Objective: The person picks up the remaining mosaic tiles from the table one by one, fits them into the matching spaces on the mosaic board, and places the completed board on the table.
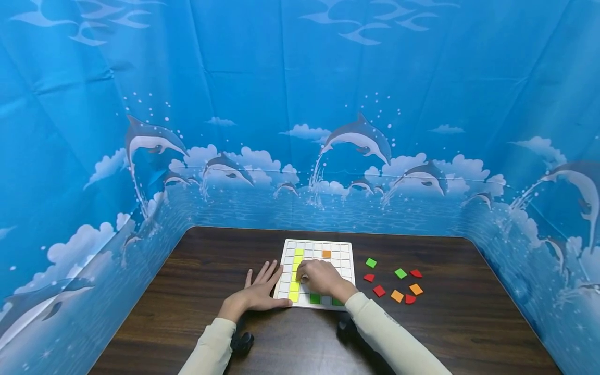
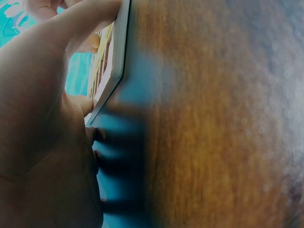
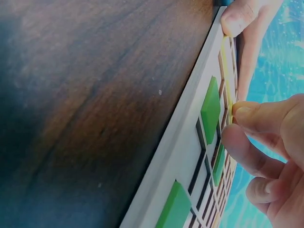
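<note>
A white grid board (image 1: 347, 247) lies on the table with square tiles set in its cells. Yellow tiles (image 1: 293, 296) form a column toward its left side. Green tiles (image 1: 315, 299) sit along the near row, and one orange tile (image 1: 326, 254) is near the far edge. My left hand (image 1: 255, 297) is spread flat on the table by the board's left edge, its thumb on the near-left corner. Over the board, my right hand (image 1: 321, 277) has its fingers curled, with the tips pinching at a yellow tile (image 3: 231, 111) in the column; the fingers partly hide it.
Right of the board lie several loose pieces: green ones (image 1: 400, 273), red ones (image 1: 379, 290) and orange ones (image 1: 415, 289). The dark wooden table (image 1: 469, 323) is bordered by a blue dolphin-print curtain (image 1: 262, 198) at the back and sides.
</note>
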Available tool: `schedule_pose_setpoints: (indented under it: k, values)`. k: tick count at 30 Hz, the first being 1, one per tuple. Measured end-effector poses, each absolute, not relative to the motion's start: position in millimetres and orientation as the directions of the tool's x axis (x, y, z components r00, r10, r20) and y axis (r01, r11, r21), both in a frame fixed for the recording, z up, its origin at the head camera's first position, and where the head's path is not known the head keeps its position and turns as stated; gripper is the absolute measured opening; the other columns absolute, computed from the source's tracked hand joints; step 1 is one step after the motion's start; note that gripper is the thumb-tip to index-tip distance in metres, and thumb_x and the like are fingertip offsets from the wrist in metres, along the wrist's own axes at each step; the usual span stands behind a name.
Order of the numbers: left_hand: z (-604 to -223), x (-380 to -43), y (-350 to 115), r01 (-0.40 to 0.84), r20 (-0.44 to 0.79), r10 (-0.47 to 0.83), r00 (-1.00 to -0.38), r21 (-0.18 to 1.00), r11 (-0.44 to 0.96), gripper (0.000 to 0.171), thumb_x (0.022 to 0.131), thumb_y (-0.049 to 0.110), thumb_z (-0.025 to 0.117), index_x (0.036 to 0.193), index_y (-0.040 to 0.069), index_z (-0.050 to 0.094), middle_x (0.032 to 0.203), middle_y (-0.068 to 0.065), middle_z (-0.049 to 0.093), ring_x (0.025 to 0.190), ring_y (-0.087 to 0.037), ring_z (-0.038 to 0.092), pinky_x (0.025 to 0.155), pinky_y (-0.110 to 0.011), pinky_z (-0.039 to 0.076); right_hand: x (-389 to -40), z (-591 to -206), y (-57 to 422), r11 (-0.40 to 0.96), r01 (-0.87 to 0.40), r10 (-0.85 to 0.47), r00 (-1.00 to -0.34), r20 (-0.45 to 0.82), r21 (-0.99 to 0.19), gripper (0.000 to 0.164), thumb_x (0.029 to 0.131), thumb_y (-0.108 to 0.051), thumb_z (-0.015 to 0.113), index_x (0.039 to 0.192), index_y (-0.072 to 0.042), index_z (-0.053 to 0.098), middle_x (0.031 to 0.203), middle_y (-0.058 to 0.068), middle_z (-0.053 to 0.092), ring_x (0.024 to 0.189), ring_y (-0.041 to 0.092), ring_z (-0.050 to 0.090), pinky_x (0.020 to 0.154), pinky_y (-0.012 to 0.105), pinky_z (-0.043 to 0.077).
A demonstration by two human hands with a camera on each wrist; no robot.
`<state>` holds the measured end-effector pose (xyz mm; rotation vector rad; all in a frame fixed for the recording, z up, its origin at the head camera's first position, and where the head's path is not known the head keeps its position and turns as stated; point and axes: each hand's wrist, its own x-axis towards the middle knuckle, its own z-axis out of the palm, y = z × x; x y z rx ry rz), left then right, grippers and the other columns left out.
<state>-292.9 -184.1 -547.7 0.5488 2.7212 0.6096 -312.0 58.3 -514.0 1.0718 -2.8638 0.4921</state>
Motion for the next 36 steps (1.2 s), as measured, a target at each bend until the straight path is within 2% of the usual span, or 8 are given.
schedule_pose_setpoints:
  k: [4, 9, 16, 23, 29, 36]
  values:
    - [-559, -297, -187, 0.305, -0.182, 0.419, -0.890, 0.446, 0.841, 0.121, 0.084, 0.091, 0.058, 0.174, 0.024, 0.012, 0.182, -0.008, 0.001, 0.168, -0.036, -0.002, 0.125, -0.075, -0.008, -312, -515, 60, 0.711, -0.639, -0.628, -0.765, 0.145, -0.293, 0.012, 0.097, -0.012, 0.077, 0.104, -0.018, 0.085, 0.117, -0.004, 0.080, 0.111, 0.015, 0.075, 0.088, 0.038, 0.063]
    - [-559, -297, -188, 0.310, -0.179, 0.424, -0.888, 0.448, 0.838, 0.122, 0.084, 0.091, 0.058, 0.174, 0.023, 0.012, 0.182, -0.009, 0.001, 0.168, -0.036, -0.002, 0.125, -0.075, -0.009, -311, -517, 63, 0.706, -0.643, -0.627, -0.763, 0.161, -0.298, 0.011, 0.099, -0.015, 0.076, 0.104, -0.019, 0.085, 0.115, -0.005, 0.080, 0.109, 0.014, 0.075, 0.088, 0.037, 0.063]
    - [-555, -296, -186, 0.301, -0.200, 0.424, -0.883, 0.451, 0.840, 0.121, 0.085, 0.089, 0.059, 0.174, 0.022, 0.012, 0.182, -0.008, 0.000, 0.168, -0.037, -0.004, 0.125, -0.075, -0.010, -307, -510, 72, 0.700, -0.639, -0.606, -0.767, 0.210, -0.317, 0.009, 0.099, -0.018, 0.078, 0.103, -0.020, 0.086, 0.105, -0.008, 0.079, 0.097, 0.011, 0.075, 0.078, 0.032, 0.061]
    - [-559, -298, -186, 0.301, -0.193, 0.413, -0.890, 0.431, 0.851, 0.122, 0.083, 0.092, 0.057, 0.174, 0.023, 0.012, 0.182, -0.006, 0.001, 0.169, -0.034, -0.002, 0.127, -0.073, -0.008, -306, -502, 88, 0.702, -0.628, -0.581, -0.778, 0.240, -0.335, 0.006, 0.098, -0.017, 0.078, 0.099, -0.019, 0.083, 0.098, -0.009, 0.077, 0.083, 0.006, 0.069, 0.066, 0.026, 0.052]
    - [-547, -291, -185, 0.312, -0.181, 0.441, -0.879, 0.480, 0.819, 0.119, 0.086, 0.086, 0.061, 0.174, 0.022, 0.014, 0.182, -0.011, 0.003, 0.168, -0.037, -0.002, 0.124, -0.077, -0.009, -304, -500, 106, 0.720, -0.615, -0.557, -0.789, 0.260, -0.322, 0.007, 0.099, -0.017, 0.078, 0.101, -0.021, 0.083, 0.097, -0.010, 0.078, 0.081, 0.006, 0.068, 0.064, 0.025, 0.050]
    - [-543, -290, -184, 0.288, -0.207, 0.424, -0.882, 0.477, 0.831, 0.121, 0.085, 0.086, 0.063, 0.174, 0.021, 0.014, 0.182, -0.011, 0.002, 0.168, -0.038, -0.003, 0.126, -0.074, -0.010, -304, -498, 130, 0.744, -0.599, -0.524, -0.798, 0.297, -0.297, 0.007, 0.097, -0.015, 0.079, 0.099, -0.021, 0.083, 0.094, -0.009, 0.076, 0.078, 0.009, 0.067, 0.057, 0.023, 0.044]
